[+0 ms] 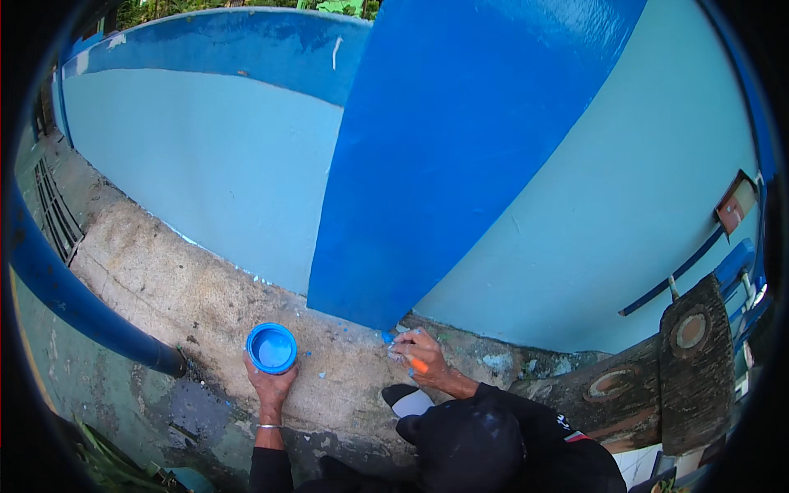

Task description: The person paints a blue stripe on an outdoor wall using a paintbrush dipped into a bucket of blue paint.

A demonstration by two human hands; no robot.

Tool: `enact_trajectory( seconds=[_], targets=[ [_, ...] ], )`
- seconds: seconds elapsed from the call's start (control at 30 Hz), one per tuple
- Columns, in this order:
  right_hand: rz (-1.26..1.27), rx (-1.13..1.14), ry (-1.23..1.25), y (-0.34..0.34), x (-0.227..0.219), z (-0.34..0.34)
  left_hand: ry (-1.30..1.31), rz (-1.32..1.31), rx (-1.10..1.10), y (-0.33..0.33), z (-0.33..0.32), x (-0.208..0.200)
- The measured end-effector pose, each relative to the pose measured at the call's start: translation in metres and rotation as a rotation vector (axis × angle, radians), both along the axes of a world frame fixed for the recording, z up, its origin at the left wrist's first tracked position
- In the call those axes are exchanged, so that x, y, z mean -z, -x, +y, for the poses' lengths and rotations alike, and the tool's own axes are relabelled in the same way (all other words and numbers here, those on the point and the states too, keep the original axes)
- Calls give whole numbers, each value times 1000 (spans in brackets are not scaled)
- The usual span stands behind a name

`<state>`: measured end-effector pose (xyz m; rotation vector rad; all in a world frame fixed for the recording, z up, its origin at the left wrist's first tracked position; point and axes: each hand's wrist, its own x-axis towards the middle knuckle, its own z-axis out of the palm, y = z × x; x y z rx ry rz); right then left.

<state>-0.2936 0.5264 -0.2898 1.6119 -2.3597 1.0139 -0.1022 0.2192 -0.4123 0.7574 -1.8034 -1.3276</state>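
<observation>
My left hand (272, 386) is closed round a round blue tub of blue paint (272, 348), held upright with its top uncovered. My right hand (429, 364) grips a paintbrush (419, 363) with an orange handle. The brush's blue tip is at the bottom edge of a bright blue pillar (444, 164), low near the ground; whether it touches is too small to tell. Blue paint specks mark the fingers of this hand. The pillar stands between two pale blue wall panels (205, 156), the left one topped by a darker blue band.
A worn concrete ledge (156, 263) with blue spots runs along the wall's foot. To the left a thick blue pole (99, 304) rises from the ground near a floor grate (56, 205). At right stands a brown log-like bench (612, 386). A shoe (408, 401) rests near my right hand.
</observation>
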Motion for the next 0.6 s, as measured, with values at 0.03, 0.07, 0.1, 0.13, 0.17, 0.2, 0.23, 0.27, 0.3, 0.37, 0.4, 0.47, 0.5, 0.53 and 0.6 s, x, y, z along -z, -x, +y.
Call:
enact_trajectory(
  seconds=[0.03, 0.07, 0.1, 0.13, 0.17, 0.2, 0.23, 0.27, 0.3, 0.37, 0.4, 0.47, 0.5, 0.53, 0.6],
  targets=[
    [-223, 13, 130, 1, -13, -5, 3, 16, -4, -3, 0, 3],
    [-204, 12, 131, 0, -33, -9, -40, 14, -1, -5, 0, 2],
    [-386, 76, 101, -4, -59, -16, -81, 13, 2, -6, 0, 2],
    [-569, 137, 74, -7, -83, -24, -71, 4, -18, -9, -3, 9],
    [-747, 205, 50, -6, -100, -28, -64, 28, -10, -13, -4, 17],
    [-707, 138, 14, 3, -109, -30, -66, 27, 15, -14, -4, 26],
    [-685, 148, 25, 12, -117, -34, -70, 21, 40, -10, -5, 27],
    [-680, 120, -93, 19, -124, -38, -65, 39, 59, -3, -3, 19],
    [-684, 93, -216, 23, -129, -42, -72, 40, 79, -2, 5, 7],
    [-630, 37, -242, 23, -142, -61, -70, 27, 96, 2, 13, -10],
    [-681, -4, -286, 17, -154, -74, -26, 14, 155, 3, 14, -15],
    [-733, -29, -304, 12, -159, -87, -78, 71, 260, 17, 29, -48],
    [-714, -106, -261, 14, -156, -92, -109, 74, 279, 22, 37, -62],
    [-693, -181, -217, 16, -154, -95, -134, 67, 320, 26, 43, -66],
    [-668, -221, -171, 10, -147, -102, -136, 83, 363, 20, 49, -46]
  ],
)
